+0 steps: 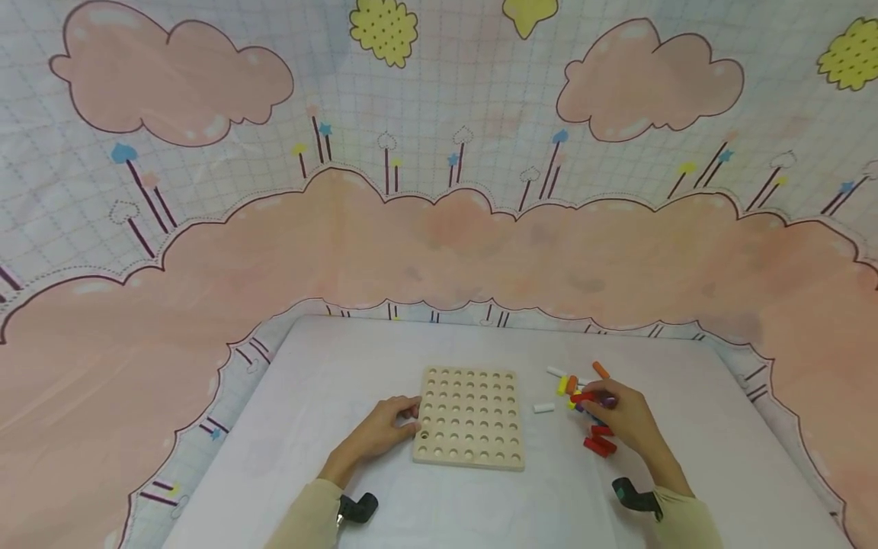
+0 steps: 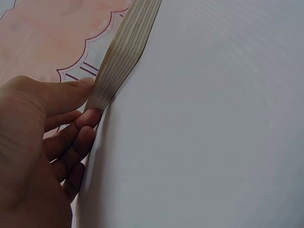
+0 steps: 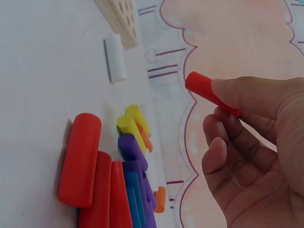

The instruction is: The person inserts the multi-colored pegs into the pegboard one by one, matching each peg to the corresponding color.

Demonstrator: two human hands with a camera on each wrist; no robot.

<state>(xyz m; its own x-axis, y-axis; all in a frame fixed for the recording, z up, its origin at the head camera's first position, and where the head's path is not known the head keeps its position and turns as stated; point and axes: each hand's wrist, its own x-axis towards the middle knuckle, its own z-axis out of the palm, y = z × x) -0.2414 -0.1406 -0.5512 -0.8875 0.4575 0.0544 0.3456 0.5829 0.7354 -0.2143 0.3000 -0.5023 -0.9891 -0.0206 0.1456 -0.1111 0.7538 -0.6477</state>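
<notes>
A square wooden pegboard (image 1: 463, 431) with rows of round holes lies flat on the table. My left hand (image 1: 384, 428) holds its left edge; in the left wrist view the thumb and curled fingers (image 2: 76, 149) meet the layered wooden side (image 2: 124, 54). To the right, my right hand (image 1: 626, 415) pinches a red peg (image 3: 202, 87) between thumb and fingers, above a loose pile. In the right wrist view that pile has red pegs (image 3: 80, 159), purple pegs (image 3: 133, 149), blue pegs (image 3: 134, 197) and yellow pegs (image 3: 133, 126).
A white peg (image 1: 544, 408) lies between the board and the pile. Another white peg (image 1: 555, 371) and an orange peg (image 1: 600, 370) are at the pile's far side. A white cloth covers the table (image 1: 357, 351), with a patterned curtain (image 1: 425, 252) behind it.
</notes>
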